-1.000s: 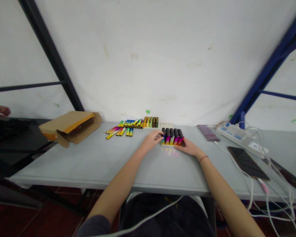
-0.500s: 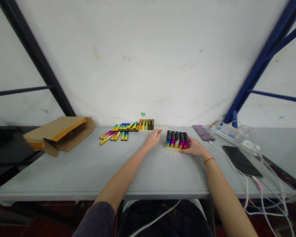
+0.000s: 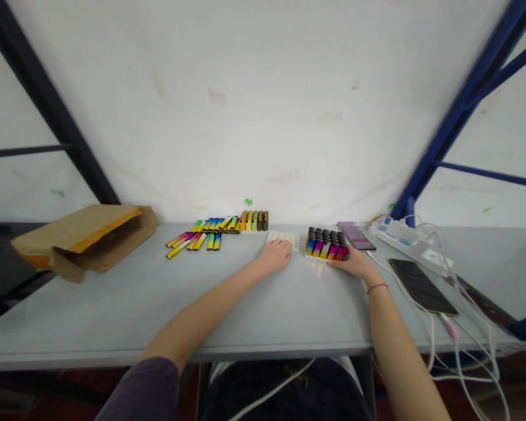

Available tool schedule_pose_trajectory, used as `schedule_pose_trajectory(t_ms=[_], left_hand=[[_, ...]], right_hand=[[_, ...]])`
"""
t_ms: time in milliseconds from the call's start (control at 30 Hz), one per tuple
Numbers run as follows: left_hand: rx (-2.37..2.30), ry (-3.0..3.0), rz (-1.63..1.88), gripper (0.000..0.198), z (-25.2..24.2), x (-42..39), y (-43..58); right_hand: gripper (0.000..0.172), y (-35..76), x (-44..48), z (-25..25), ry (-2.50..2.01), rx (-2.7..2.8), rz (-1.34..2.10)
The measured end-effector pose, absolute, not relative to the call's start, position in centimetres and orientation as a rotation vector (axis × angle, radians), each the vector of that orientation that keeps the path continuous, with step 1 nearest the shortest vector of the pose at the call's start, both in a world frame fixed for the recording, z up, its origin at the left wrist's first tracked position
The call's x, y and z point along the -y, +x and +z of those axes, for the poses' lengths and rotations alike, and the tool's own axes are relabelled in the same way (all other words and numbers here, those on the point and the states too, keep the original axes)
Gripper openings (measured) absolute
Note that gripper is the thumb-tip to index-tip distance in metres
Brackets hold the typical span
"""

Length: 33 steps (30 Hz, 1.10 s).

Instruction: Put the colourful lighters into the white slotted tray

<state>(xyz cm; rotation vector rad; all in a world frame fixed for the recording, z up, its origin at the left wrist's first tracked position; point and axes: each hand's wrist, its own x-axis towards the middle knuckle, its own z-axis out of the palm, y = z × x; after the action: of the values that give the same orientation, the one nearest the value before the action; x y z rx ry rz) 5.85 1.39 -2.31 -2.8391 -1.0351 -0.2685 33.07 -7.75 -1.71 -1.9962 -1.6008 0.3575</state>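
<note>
Left hand (image 3: 274, 257) lies open on the white plastic tray (image 3: 283, 238), right hand (image 3: 354, 262) rests against the upright rainbow lighter block (image 3: 326, 244) near the counter's (image 3: 114, 316) back edge, grip unclear.

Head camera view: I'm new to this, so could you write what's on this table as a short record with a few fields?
Left hand: resting on the near edge of a white tray, left hand
Right hand: right hand, fingers against a block of upright rainbow lighters
Other lighters: rainbow lighters lying flat, a row standing behind them
Left of them: brown cardboard envelope
Right of them: power strip, black smartphone
Surface: grey folding table
</note>
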Motion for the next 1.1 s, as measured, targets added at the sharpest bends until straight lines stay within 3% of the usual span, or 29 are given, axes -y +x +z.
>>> schedule_pose_trajectory(t_ms=[200,667,867,1100], left_hand=[[0.833,-2.877,-0.328,0.030,-2.5,2.2,1.0],[0.814,-2.971,-0.403,0.031,-2.4,3.0,0.2],[0.844,-2.973,-0.416,0.030,-2.6,3.0,0.3],[0.859,-2.981,-0.411,0.030,-2.6,3.2,0.3]], right_hand=[[0.026,32.1,6.0,-2.5,-2.108,1.687,0.144],[0.035,26.8,-4.2,-2.9,-2.019,1.691,0.156],[0.049,24.4,-5.8,-2.7,-2.138,1.586,0.232],[0.047,22.4,-6.2,-2.6,-2.216,1.424,0.212]])
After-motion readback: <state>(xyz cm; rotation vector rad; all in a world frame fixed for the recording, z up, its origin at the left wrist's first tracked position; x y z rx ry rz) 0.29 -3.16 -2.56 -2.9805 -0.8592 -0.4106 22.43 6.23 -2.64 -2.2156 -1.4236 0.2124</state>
